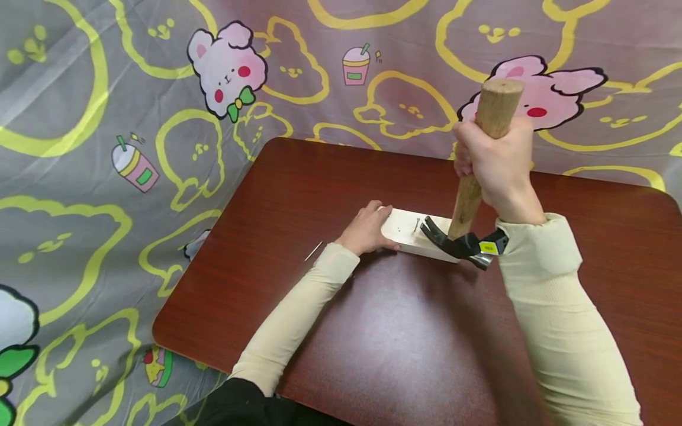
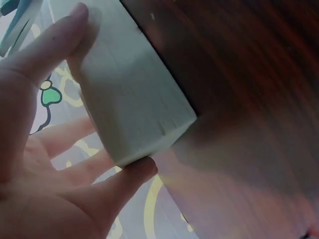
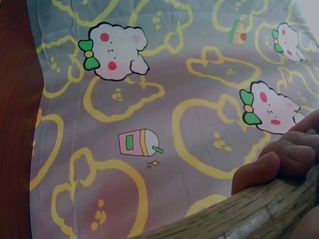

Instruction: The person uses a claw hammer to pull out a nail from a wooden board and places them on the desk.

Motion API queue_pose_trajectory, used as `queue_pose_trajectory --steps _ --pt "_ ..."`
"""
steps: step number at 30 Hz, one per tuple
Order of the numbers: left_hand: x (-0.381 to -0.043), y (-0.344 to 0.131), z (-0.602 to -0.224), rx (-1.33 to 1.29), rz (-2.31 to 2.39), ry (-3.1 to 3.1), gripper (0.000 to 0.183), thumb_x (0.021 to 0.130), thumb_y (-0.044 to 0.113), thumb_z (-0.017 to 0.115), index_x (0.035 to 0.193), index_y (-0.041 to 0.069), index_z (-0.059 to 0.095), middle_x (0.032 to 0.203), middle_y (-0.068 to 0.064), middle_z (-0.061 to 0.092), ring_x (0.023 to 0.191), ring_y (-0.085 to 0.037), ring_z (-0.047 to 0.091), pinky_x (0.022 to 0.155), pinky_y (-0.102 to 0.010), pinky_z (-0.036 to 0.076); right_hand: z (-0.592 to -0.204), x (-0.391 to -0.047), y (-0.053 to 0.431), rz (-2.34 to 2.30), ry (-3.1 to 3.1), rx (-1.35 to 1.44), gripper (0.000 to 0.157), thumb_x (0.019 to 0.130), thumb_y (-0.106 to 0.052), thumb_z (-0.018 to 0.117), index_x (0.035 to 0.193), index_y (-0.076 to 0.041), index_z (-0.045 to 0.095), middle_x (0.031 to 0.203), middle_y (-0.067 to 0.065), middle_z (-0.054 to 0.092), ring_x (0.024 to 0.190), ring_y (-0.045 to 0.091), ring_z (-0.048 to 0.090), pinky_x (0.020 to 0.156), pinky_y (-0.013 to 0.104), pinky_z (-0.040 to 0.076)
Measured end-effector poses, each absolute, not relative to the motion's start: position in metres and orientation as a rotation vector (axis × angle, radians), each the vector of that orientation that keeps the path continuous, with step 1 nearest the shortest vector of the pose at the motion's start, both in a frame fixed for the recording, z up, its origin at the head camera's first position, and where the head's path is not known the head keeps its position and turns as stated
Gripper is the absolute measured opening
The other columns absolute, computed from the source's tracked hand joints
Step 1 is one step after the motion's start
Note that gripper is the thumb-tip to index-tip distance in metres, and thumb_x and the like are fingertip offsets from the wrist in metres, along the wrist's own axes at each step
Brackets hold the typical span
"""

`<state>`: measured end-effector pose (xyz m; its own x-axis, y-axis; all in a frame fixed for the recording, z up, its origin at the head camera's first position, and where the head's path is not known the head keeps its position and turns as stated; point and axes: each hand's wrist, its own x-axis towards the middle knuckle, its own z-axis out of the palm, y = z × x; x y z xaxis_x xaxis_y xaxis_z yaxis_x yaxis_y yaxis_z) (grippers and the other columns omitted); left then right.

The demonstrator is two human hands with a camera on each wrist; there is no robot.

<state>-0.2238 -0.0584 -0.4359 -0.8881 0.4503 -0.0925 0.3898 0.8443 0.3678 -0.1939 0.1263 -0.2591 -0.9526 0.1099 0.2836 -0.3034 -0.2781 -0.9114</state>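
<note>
My right hand (image 1: pixel 498 157) grips the wooden handle (image 3: pixel 239 214) of a claw hammer (image 1: pixel 469 204), handle up and black head down over the right end of a pale wooden block (image 1: pixel 407 239). The hammer's claw points left, its tips close beside a nail (image 1: pixel 417 225) that stands up from the block's top. To the left of this nail, small dark spots mark the wood. My left hand (image 1: pixel 367 229) holds the block's left end, with the thumb along the near side and fingers around the end and far side, as the left wrist view shows.
The block lies on a reddish-brown table (image 1: pixel 319 189) with rounded corners. A thin, shiny nail-like piece (image 1: pixel 313 251) lies left of my left hand. Behind and to the left hangs a grey cartoon-print curtain (image 1: pixel 298 77), close against the table's edges.
</note>
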Motion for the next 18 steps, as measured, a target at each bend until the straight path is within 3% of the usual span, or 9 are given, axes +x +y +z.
queue_pose_trajectory --steps 4,18 --pt "-0.222 -0.056 -0.433 0.714 0.477 2.867 0.091 0.067 0.045 0.086 0.141 0.008 0.049 0.139 -0.015 0.048 0.12 -0.035 0.054 0.104 -0.04 0.044 -0.258 -0.197 0.124 2.295 -1.76 0.214 0.029 0.081 0.005 0.054 0.055 -0.001 0.04 0.042 0.003 0.038 0.034 0.015 0.033 0.035 0.026 0.028" --pt "-0.22 -0.054 -0.432 0.736 0.441 2.889 0.089 0.067 0.045 0.085 0.14 0.008 0.051 0.136 -0.014 0.051 0.116 -0.034 0.056 0.103 -0.04 0.045 -0.257 -0.199 0.115 2.224 -1.865 0.247 0.03 0.081 0.004 0.054 0.053 -0.001 0.042 0.041 0.002 0.039 0.033 0.014 0.035 0.035 0.026 0.03"
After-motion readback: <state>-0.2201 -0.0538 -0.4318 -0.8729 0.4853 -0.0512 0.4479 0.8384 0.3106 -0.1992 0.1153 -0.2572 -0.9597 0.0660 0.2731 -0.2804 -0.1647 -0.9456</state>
